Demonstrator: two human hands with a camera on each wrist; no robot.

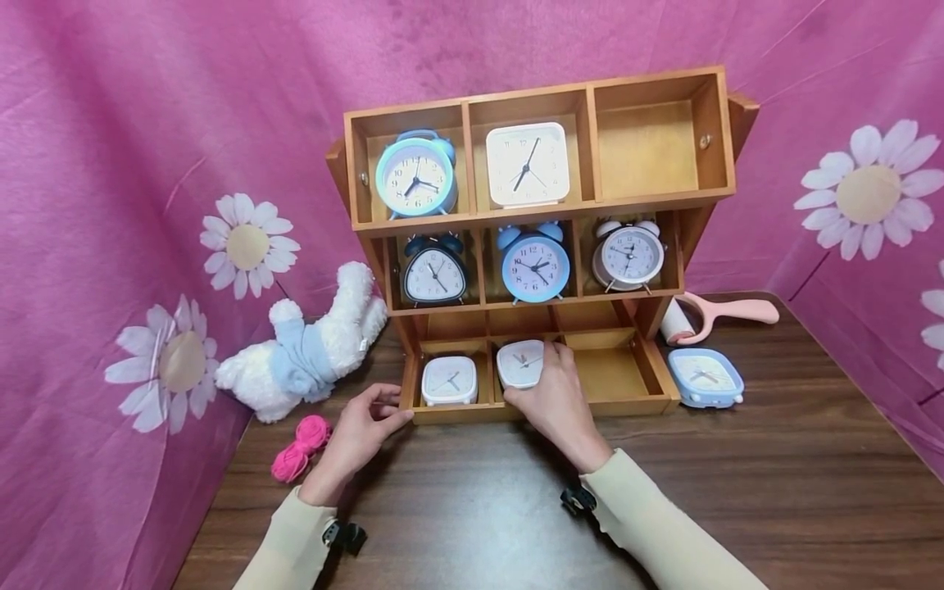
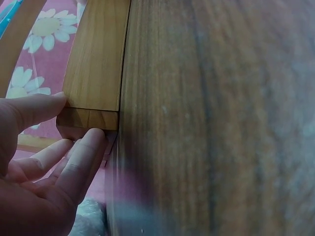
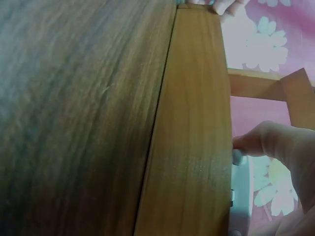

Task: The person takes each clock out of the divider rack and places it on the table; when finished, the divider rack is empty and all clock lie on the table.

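Note:
A tiered wooden shelf (image 1: 542, 215) of square compartments stands on the table. With its thumb and fingertips, my left hand (image 1: 366, 426) grips the front left corner of the bottom tier; the left wrist view shows the thumb at the upper edge and the fingers (image 2: 81, 162) around the end. My right hand (image 1: 556, 406) holds a white alarm clock (image 1: 518, 365) by its right side and lower edge, in the bottom middle compartment. That clock leans back, its right part hidden behind the fingers. Left of it, another white clock (image 1: 450, 380) sits in the bottom left compartment.
Upper tiers hold several clocks, including a blue one (image 1: 416, 176) and a square white one (image 1: 528, 164). Right of the shelf lie a blue clock (image 1: 705, 378) and a pink-handled lint roller (image 1: 737, 311). At left are a white plush toy (image 1: 302, 352) and pink yarn (image 1: 301, 449).

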